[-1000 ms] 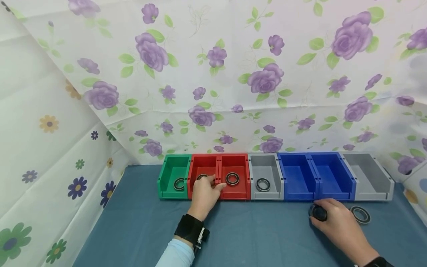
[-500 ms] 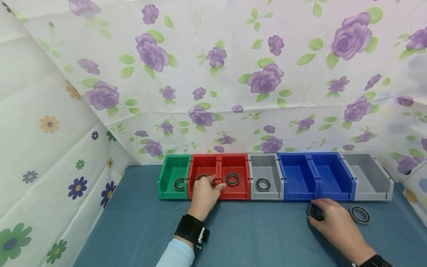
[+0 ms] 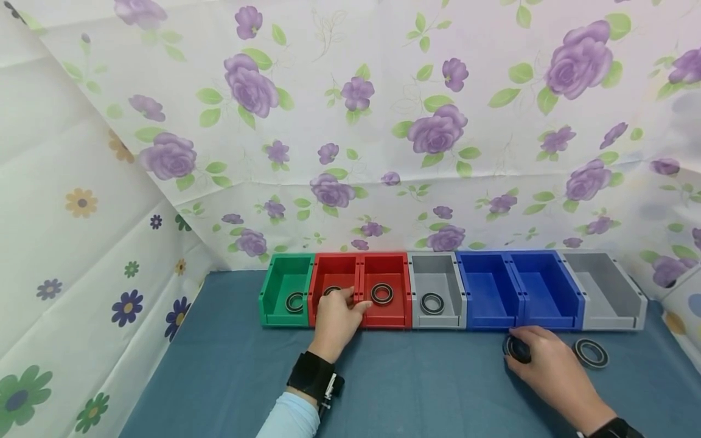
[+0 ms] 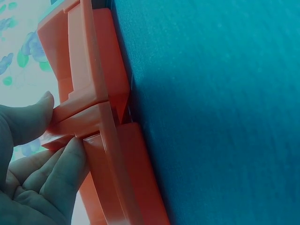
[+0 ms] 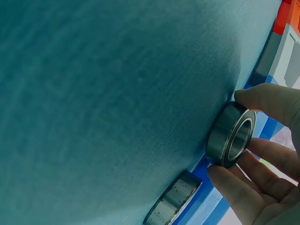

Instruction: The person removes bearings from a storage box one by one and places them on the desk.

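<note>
My left hand (image 3: 335, 319) pinches the touching side walls of two red bins, thumb on one side and fingers on the other; in the left wrist view the red wall (image 4: 82, 119) runs between them. In the head view, a bearing (image 3: 331, 289) in the left red bin is partly hidden behind this hand. My right hand (image 3: 555, 368) holds a ball bearing (image 5: 218, 136) by its outer rim between thumb and fingers, tilted, in front of the blue bins. Close by on the cloth lies another bearing (image 3: 594, 365).
A row of bins stands along the back: green (image 3: 282, 277), two red (image 3: 383, 267), grey (image 3: 432, 274), two blue (image 3: 487, 283), grey (image 3: 602, 286). Single bearings lie in the green, right red and left grey bins. Blue cloth (image 3: 427, 389) covers the table before a flowered backdrop.
My right hand has shifted slightly left with the bearing, then stayed in place. The left hand keeps its grip on the red bin walls.
</note>
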Motion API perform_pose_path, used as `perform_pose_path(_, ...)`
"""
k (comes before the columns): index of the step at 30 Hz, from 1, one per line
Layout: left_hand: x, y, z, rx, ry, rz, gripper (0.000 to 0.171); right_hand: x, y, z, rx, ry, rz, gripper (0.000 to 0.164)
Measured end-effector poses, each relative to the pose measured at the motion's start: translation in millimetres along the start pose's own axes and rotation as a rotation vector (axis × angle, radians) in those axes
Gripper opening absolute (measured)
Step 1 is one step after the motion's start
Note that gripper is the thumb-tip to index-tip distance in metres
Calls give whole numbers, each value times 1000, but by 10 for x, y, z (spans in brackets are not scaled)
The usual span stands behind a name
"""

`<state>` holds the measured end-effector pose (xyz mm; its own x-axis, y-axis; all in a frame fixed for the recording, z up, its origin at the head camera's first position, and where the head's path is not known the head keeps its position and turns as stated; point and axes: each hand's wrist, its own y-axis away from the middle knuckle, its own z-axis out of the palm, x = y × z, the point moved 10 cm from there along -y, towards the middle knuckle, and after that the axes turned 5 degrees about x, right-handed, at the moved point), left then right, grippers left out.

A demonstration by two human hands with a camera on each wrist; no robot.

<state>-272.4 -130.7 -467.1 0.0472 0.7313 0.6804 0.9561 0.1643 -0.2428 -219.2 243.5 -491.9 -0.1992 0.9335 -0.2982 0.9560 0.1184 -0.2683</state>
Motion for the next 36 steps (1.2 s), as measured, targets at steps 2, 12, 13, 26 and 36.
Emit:
perform_pose_path(2, -1, -2, -4, 3, 3, -2, 57, -7, -3, -1, 0, 1, -4, 52)
perform_pose_path(12, 6, 0, -21, 12, 18, 0, 55, -20, -11, -5, -17, 4, -7, 51)
perform_pose_path(13, 6, -1, -20, 12, 18, 0, 55, -20, -11, -3, -20, 4, -7, 51)
perform_pose_path(26, -3, -1, -21, 12, 18, -2, 56, -73, -40, -132, 30, 4, -48, 50)
perform_pose_path(36, -1, 6, -9, 10, 24, -1, 56, -137, -50, -210, 44, 19, -59, 48)
